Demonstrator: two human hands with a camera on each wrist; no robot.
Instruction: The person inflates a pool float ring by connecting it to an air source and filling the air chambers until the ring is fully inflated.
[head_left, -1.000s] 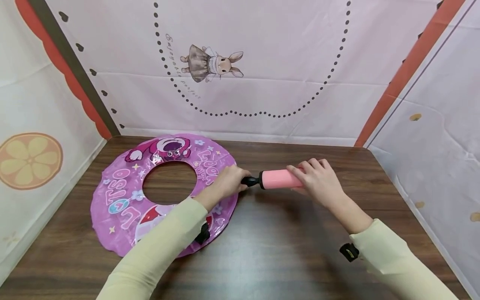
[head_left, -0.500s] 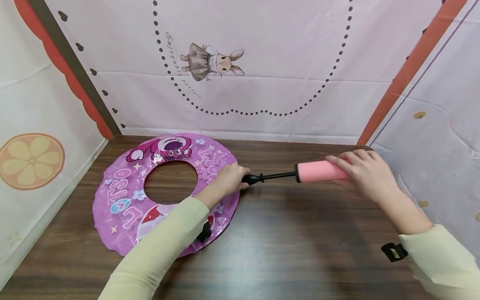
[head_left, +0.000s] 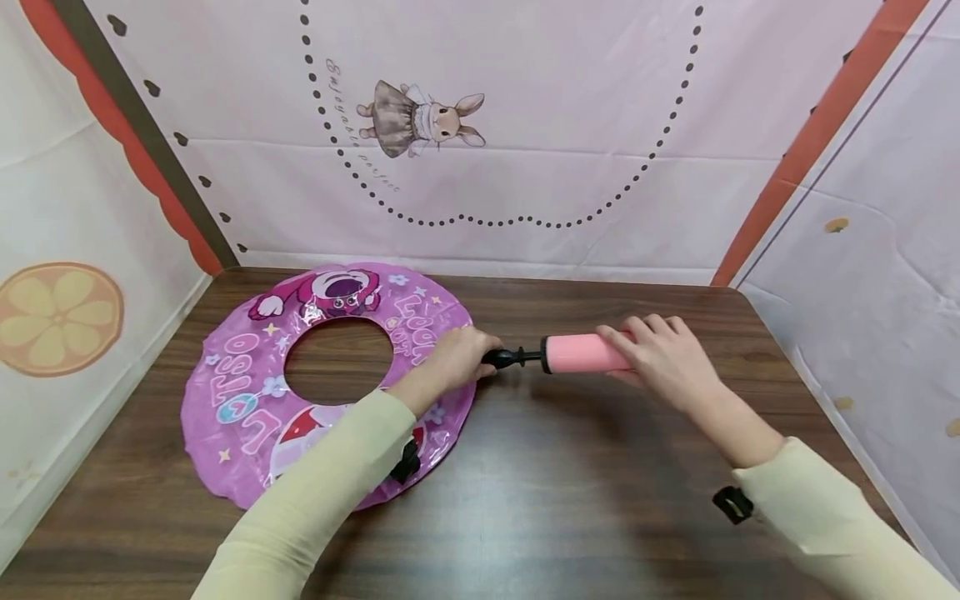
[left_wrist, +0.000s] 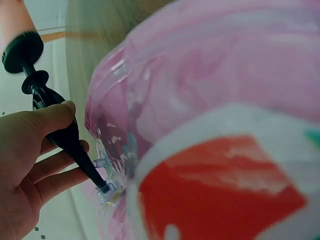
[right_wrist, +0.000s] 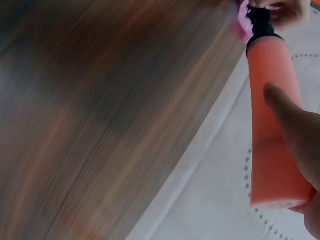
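I stand here and see a person who works with two bare hands at a brown wooden table [head_left: 540,492]. The left hand [head_left: 459,357] grips the black nozzle [head_left: 501,358] of a hand pump [head_left: 581,353]; from the left wrist one sees the thumb on one side of this nozzle and the fingers on the other. The narrow tip of the nozzle meets a clear valve [left_wrist: 106,191] at the edge of a purple swim ring [head_left: 238,392]. In the head view this hand hides the valve. The right hand [head_left: 660,358] is closed around the pink barrel of the pump, near its far end, with the thumb along the side. Between the nozzle and the barrel a short piece of thin black rod [head_left: 532,356] is visible. The pump is almost level, to the right of the ring and over the table.

The ring lies flat on the left part of the table, its outer edge a little wavy, and the left sleeve [head_left: 315,492] crosses above its lower part. Behind the table hangs a pale cloth [head_left: 562,108] with a printed rabbit [head_left: 420,121], which is turned on its side.
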